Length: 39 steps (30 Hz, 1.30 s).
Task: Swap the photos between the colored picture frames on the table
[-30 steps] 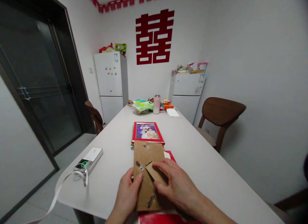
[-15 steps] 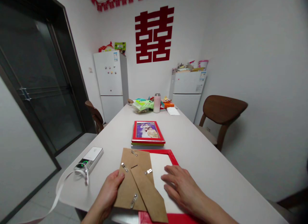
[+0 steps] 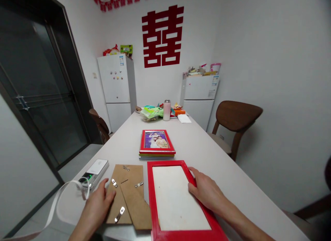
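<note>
A red picture frame (image 3: 151, 196) is at the table's near edge, its white inner sheet (image 3: 178, 196) facing up. My right hand (image 3: 207, 191) grips its right side, thumb on top and the other fingers around the outer edge. Left of the frame is a brown backing board (image 3: 124, 196) with metal clips and a stand leg angled across it. My left hand (image 3: 97, 203) is at the board's left edge, thumb and forefinger apart, the thumb touching the board; its other fingers are partly hidden.
Beyond the frame sits a stack of framed photos (image 3: 157, 152). A power bank (image 3: 97, 172) with a white strap (image 3: 55, 203) is at the left. Packets (image 3: 152, 112) and a pink bottle (image 3: 167, 110) stand at the table's far end. Wooden chairs (image 3: 236, 116) flank the table.
The backing board has moved left, off the red frame and down beside it. My left hand has loosened on it. My right hand has gone from the white sheet to the frame's right side.
</note>
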Each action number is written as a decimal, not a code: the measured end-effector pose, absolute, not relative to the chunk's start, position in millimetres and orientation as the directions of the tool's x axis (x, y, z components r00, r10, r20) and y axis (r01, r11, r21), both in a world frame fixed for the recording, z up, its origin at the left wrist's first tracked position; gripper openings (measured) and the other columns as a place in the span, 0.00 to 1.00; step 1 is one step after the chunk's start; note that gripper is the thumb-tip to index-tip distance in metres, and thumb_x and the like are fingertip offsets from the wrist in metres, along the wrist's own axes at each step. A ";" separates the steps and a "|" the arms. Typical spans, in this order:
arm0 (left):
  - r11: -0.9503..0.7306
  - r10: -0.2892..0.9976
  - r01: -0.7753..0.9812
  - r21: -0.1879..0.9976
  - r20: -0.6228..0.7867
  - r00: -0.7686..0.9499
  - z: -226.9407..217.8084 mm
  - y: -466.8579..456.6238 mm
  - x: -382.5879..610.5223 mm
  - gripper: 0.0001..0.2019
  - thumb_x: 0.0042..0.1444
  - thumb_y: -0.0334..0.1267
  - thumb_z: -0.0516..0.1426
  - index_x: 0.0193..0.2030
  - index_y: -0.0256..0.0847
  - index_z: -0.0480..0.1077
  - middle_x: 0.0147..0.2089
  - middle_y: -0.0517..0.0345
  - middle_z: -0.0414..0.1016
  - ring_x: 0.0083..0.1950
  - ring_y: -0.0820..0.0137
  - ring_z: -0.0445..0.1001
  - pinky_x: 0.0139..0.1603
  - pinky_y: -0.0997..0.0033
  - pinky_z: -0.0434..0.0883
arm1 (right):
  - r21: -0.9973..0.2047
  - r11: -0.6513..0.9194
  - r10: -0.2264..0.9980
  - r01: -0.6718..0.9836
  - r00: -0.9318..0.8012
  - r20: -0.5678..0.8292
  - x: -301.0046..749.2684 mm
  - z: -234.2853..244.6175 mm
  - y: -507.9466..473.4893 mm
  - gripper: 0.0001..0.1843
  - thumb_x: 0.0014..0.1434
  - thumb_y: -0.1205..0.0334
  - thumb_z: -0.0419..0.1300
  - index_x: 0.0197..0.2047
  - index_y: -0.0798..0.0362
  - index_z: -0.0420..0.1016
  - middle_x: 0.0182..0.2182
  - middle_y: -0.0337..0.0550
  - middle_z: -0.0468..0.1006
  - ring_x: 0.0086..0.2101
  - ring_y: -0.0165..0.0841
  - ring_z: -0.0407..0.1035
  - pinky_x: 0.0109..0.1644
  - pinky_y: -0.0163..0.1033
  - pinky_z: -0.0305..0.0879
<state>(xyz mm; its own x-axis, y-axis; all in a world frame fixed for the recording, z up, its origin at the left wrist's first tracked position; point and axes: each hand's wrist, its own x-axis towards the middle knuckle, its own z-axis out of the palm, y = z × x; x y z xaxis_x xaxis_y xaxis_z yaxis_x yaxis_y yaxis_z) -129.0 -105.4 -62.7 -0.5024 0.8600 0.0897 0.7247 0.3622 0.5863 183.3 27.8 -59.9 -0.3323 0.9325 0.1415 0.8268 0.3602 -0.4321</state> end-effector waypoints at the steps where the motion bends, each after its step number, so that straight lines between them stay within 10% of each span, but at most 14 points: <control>1: 0.360 0.864 0.782 0.509 0.135 -0.485 -62.6 -105.6 -127.1 0.23 0.50 0.44 0.48 0.51 0.35 0.57 0.34 0.52 0.72 0.39 0.59 0.71 0.39 0.62 0.65 | -0.476 0.338 0.940 0.811 -0.311 0.139 184.3 -58.1 28.6 0.26 0.46 0.67 0.48 0.51 0.58 0.57 0.35 0.49 0.72 0.35 0.37 0.67 0.38 0.38 0.59; 6: 0.176 0.882 0.888 0.425 0.332 -0.334 -55.4 -104.4 -77.5 0.22 0.47 0.39 0.51 0.50 0.34 0.59 0.53 0.44 0.62 0.55 0.58 0.58 0.54 0.57 0.55 | -0.929 -0.075 0.949 0.363 -0.259 -0.177 185.4 -40.0 16.8 0.34 0.47 0.66 0.46 0.58 0.57 0.42 0.25 0.41 0.74 0.22 0.32 0.68 0.27 0.37 0.63; 10: -0.168 0.953 0.724 0.669 0.298 -0.054 -50.1 -97.8 -2.4 0.29 0.44 0.41 0.56 0.55 0.37 0.56 0.58 0.45 0.56 0.58 0.56 0.53 0.56 0.53 0.55 | -0.969 -0.239 0.912 -0.058 -0.357 -0.203 182.1 -24.1 -2.4 0.38 0.48 0.61 0.49 0.59 0.48 0.34 0.32 0.41 0.75 0.23 0.32 0.69 0.29 0.39 0.65; 14: -0.422 0.897 0.643 0.639 0.400 0.191 -44.2 -89.9 48.3 0.36 0.38 0.42 0.60 0.56 0.37 0.54 0.60 0.42 0.52 0.58 0.49 0.53 0.54 0.48 0.56 | -0.970 -0.205 0.916 -0.127 -0.374 -0.144 179.6 -14.5 -10.0 0.41 0.46 0.60 0.55 0.59 0.47 0.36 0.28 0.38 0.75 0.22 0.31 0.68 0.28 0.38 0.64; 19: -0.524 0.812 0.694 0.494 0.535 0.232 -21.9 -93.1 43.7 0.23 0.45 0.28 0.51 0.51 0.38 0.61 0.41 0.46 0.72 0.40 0.60 0.70 0.39 0.63 0.70 | -0.989 -0.144 0.927 -0.040 -0.356 -0.120 182.7 -17.2 0.3 0.40 0.46 0.58 0.57 0.59 0.47 0.41 0.17 0.31 0.69 0.18 0.27 0.63 0.23 0.31 0.59; 22: -0.370 0.812 0.692 0.619 0.578 -0.083 -10.9 -101.9 17.0 0.21 0.48 0.30 0.50 0.51 0.38 0.59 0.38 0.51 0.71 0.35 0.67 0.70 0.34 0.71 0.70 | -0.993 -0.062 0.947 0.096 -0.307 -0.089 187.0 -27.9 13.1 0.38 0.46 0.59 0.56 0.58 0.51 0.45 0.20 0.32 0.70 0.18 0.26 0.62 0.21 0.30 0.56; 25: -0.100 0.819 0.548 0.830 0.381 -0.428 -14.1 -110.7 -15.9 0.20 0.48 0.38 0.51 0.50 0.38 0.58 0.33 0.57 0.68 0.29 0.71 0.68 0.27 0.74 0.68 | -0.940 0.045 0.965 0.338 -0.258 -0.047 192.8 -43.1 26.7 0.33 0.45 0.61 0.53 0.56 0.57 0.51 0.21 0.34 0.71 0.19 0.27 0.63 0.22 0.31 0.57; 30: 0.032 0.838 0.351 0.936 0.166 -0.519 -44.3 -119.3 -51.3 0.22 0.43 0.40 0.53 0.47 0.37 0.60 0.27 0.63 0.66 0.29 0.70 0.68 0.30 0.73 0.67 | -0.720 0.199 0.973 0.665 -0.221 0.065 200.4 -61.6 37.7 0.26 0.46 0.61 0.49 0.49 0.59 0.63 0.24 0.39 0.74 0.23 0.31 0.67 0.27 0.33 0.59; 39: 0.127 0.876 0.749 0.650 0.281 -0.393 -78.0 -123.9 -55.2 0.19 0.47 0.38 0.48 0.48 0.37 0.61 0.31 0.57 0.70 0.33 0.64 0.71 0.34 0.68 0.67 | -0.434 0.306 0.952 0.847 -0.263 0.158 198.5 -63.5 36.0 0.24 0.47 0.60 0.47 0.48 0.59 0.66 0.36 0.48 0.74 0.35 0.36 0.68 0.39 0.35 0.60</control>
